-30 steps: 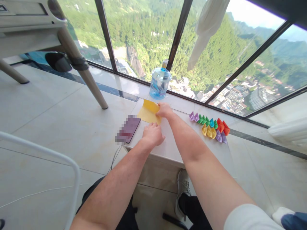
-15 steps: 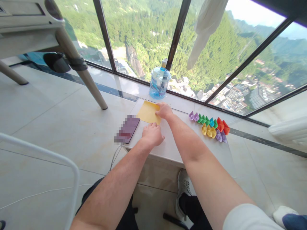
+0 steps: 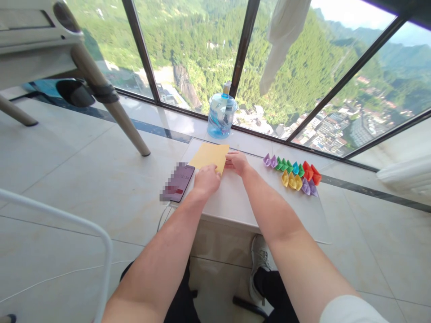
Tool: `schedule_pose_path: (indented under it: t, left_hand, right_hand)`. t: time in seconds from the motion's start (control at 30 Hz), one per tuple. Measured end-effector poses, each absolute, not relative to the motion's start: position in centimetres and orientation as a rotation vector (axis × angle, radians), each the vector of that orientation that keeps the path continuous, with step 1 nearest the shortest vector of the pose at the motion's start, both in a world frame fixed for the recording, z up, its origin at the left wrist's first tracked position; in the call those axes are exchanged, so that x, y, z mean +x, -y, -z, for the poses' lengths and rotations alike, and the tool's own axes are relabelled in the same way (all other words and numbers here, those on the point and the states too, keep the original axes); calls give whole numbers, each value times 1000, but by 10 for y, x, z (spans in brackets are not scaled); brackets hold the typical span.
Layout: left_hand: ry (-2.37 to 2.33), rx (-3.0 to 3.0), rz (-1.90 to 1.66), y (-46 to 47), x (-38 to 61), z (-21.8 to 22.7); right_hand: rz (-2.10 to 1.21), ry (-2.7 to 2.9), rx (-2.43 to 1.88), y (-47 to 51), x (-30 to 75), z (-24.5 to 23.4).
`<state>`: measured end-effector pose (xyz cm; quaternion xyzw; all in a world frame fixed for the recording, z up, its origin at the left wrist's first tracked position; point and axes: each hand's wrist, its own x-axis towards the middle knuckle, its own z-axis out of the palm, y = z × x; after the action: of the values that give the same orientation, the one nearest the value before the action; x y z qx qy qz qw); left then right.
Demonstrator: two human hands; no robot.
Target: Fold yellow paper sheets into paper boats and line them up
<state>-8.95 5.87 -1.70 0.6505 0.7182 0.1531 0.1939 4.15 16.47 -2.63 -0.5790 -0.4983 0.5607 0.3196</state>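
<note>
A sheet of yellow paper (image 3: 208, 154) lies at the left end of a low white table (image 3: 235, 206), its right edge slightly raised. My left hand (image 3: 207, 180) is closed on the paper's near edge, fingers curled over it. At the right edge, my right hand (image 3: 237, 162) touches the paper with its fingers stretched out to the left; the thumb is hard to make out. Left of the paper is a phone (image 3: 182, 183) with its screen lit and partly blurred out.
Small folded paper boats (image 3: 292, 179) in several colours stand in two rows at the table's right end. Behind the table, a clear blue water bottle (image 3: 221, 116) stands by the window. A beige chair-like frame (image 3: 117, 121) is at left, a white tube (image 3: 101, 233) nearer me.
My right hand has shifted from on top of the paper to its right edge. My left hand has moved slightly up and left onto the near edge, and the paper's right side has risen.
</note>
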Motion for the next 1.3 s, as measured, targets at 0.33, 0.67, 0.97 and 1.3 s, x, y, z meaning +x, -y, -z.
schedule_pose_path:
  t: [0.33,0.67,0.97,1.3]
  left_hand:
    - [-2146,1754,-483,-68,-80,18]
    - [-2120,1716,-469,-72,-87,18]
    - [-2065,1668,-505,-75,-91,19]
    - [-2225,1556,-605,-77,-92,14]
  right_hand:
    - [-1692,1080,-1259,-137,47,38]
    - [-1657,1060,-1278,-140,43,42]
    - [-1652,1049,-1282,-138,43,37]
    - [-1614,1133,-1293,-140,45,45]
